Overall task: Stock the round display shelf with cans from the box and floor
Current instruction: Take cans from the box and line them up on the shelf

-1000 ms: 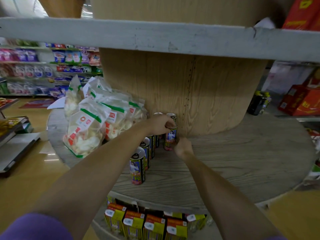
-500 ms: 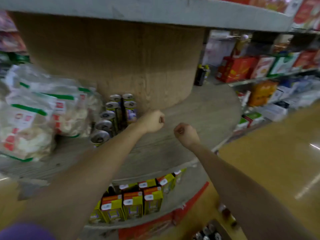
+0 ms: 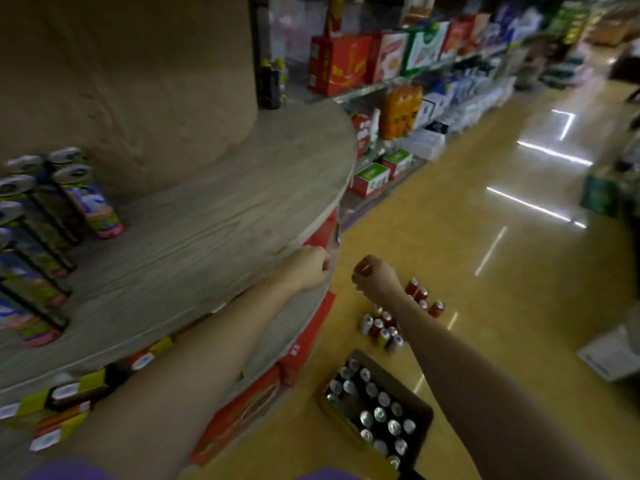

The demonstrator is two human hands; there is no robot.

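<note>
Both hands empty, fingers curled into loose fists. Left hand (image 3: 311,268) at frame centre, over the front edge of the round display shelf (image 3: 214,216); right hand (image 3: 375,277) just right of it, over the floor (image 3: 467,271), the two apart.

Cans on shelf (image 3: 41,216): far left of frame, packed in a row w/ dark-and-yellow labels, roughly 7–8 tops visible, blurred so count not sure; the rightmost has a pink base. Labels too smeared to read.

Box (image 3: 381,410): open cardboard, lower centre on the floor, holds about 18 silver-topped cans, standing upright. Loose cans on floor (image 3: 388,327): cluster beyond the box, partly hidden by the right forearm, approx 10 showing, red and silver.

Lower tier of the shelf, lower left: yellow-green cartons (image 3: 69,393), approx 4–5 seen, and red cartons (image 3: 249,407) round the rim, writing unreadable. Thick wood-grain centre column (image 3: 138,81) upper left. Two dark bottles (image 3: 272,84) w/ yellow caps stand at the shelf's back edge, top centre. Aisle shelving (image 3: 398,64) upper right w/ red, white and green boxes, orange bottles below; text not legible. Purple sleeve (image 3: 69,472) at bottom edge.
</note>
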